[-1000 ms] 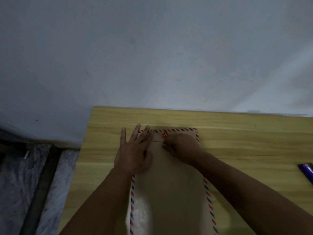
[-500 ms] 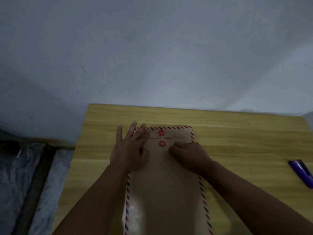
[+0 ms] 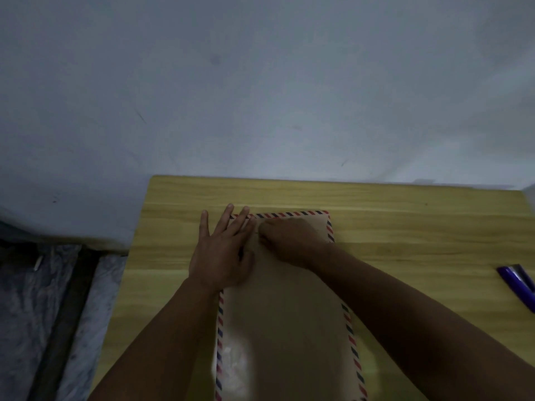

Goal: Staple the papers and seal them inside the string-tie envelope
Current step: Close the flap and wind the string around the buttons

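2 hands [image 3: 223,253] [image 3: 292,241] flat on envelope [image 3: 283,328].

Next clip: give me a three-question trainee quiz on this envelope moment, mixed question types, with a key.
1. True or false: the left hand lies flat, fingers spread, on the envelope.
2. The purple stapler lies on the table: A) under the envelope B) near the right edge, apart from both hands C) in the right hand.
3. Fill in: the envelope's border is striped red and ____.

Key: 1 true; 2 B; 3 blue.
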A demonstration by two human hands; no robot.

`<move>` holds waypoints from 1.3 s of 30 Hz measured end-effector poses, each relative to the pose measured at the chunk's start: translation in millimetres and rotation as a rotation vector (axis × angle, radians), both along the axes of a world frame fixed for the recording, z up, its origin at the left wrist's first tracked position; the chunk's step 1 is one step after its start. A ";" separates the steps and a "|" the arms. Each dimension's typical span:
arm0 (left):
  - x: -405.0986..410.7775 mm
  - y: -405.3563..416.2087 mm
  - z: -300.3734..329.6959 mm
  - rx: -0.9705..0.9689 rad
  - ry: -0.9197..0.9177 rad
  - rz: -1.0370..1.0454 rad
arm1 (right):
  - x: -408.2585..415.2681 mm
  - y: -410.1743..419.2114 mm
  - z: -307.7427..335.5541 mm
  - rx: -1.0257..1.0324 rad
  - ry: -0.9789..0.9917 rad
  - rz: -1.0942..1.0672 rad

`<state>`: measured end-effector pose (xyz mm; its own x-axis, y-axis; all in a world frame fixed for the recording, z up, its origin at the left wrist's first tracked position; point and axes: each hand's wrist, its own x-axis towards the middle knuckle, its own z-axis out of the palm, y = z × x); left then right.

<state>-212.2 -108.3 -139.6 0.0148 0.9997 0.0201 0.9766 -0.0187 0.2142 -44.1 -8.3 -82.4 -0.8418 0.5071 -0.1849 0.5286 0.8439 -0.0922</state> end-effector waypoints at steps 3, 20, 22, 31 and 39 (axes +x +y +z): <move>0.0 -0.2 -0.6 0.013 -0.018 -0.004 | -3.4 17.7 5.8 0.000 -0.011 0.011; 0.2 0.1 1.1 -0.027 -0.007 0.011 | 45.1 72.8 19.5 0.032 -0.152 0.075; 0.2 0.3 1.3 -0.019 -0.010 0.010 | 39.7 74.5 18.8 0.045 -0.148 0.068; 0.3 -0.9 2.3 -0.028 0.008 0.008 | -3.4 69.6 8.9 0.129 -0.093 0.010; 0.2 0.2 -0.3 -0.027 0.002 0.003 | -27.0 36.8 -5.8 0.093 -0.008 -0.047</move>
<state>-212.0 -108.2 -139.9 0.0117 0.9999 -0.0070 0.9772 -0.0100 0.2122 -71.2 28.5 -88.2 -0.8152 0.5616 -0.1415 0.5686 0.8226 -0.0106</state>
